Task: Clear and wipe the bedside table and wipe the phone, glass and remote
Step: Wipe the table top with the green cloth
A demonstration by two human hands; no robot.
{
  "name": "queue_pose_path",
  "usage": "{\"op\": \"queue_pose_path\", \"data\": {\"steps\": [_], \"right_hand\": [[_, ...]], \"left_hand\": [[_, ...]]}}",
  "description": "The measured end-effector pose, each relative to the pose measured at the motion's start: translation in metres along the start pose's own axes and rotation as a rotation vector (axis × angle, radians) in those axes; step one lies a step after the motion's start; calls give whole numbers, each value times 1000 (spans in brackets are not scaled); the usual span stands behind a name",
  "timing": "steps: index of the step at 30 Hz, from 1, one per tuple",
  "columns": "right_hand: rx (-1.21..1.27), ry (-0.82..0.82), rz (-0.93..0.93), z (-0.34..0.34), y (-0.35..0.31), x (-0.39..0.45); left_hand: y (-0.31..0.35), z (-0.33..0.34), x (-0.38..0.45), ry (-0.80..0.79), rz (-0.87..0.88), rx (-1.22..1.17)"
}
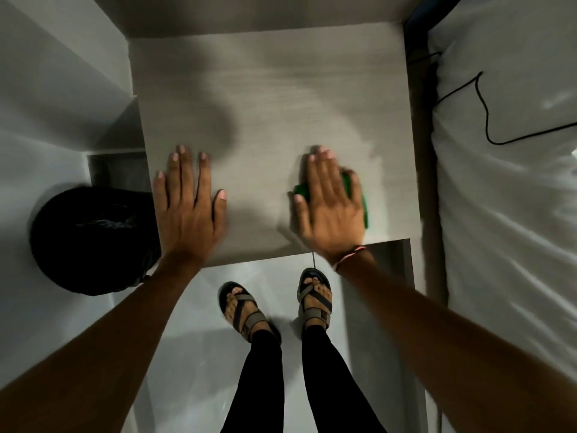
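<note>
Table: your pale wood-grain bedside table (265,98) sits between bin (90,239) and bed (505,189).
Left hand (190,207): flat, grasping nothing.
Right hand (331,207): presses green cloth (363,210) (blurred).
Writing: none legible.

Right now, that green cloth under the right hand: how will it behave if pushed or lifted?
Probably floppy: the green cloth lies crumpled flat beneath the right hand. Likely light, since an open palm alone covers it. It should slide easily on the smooth bedside table, though it may bunch at its loose edges.
</note>
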State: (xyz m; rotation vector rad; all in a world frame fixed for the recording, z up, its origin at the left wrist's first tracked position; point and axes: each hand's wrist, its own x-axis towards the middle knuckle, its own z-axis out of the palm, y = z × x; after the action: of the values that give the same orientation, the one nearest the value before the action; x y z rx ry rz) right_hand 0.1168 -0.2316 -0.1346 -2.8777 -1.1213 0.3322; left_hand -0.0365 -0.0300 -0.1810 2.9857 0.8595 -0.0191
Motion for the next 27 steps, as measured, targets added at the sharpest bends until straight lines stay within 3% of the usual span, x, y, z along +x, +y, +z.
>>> {"op": "queue_pose_path", "data": {"steps": [5,9,17,21,27], "right_hand": [[57,45,-173,10,-88,31],[-6,33,-190,8,-66,48],[-44,62,308,-26,90,101],[-19,93,410,-28,82,103],[14,100,113,-13,-24,106]], "left_hand": [[3,-1,7,-34,12,2],[-3,-3,26,2,62,22],[-13,-7,77,-13,32,-53],[-16,-5,80,15,40,-60],[-16,0,81,67,44,-37]]}}
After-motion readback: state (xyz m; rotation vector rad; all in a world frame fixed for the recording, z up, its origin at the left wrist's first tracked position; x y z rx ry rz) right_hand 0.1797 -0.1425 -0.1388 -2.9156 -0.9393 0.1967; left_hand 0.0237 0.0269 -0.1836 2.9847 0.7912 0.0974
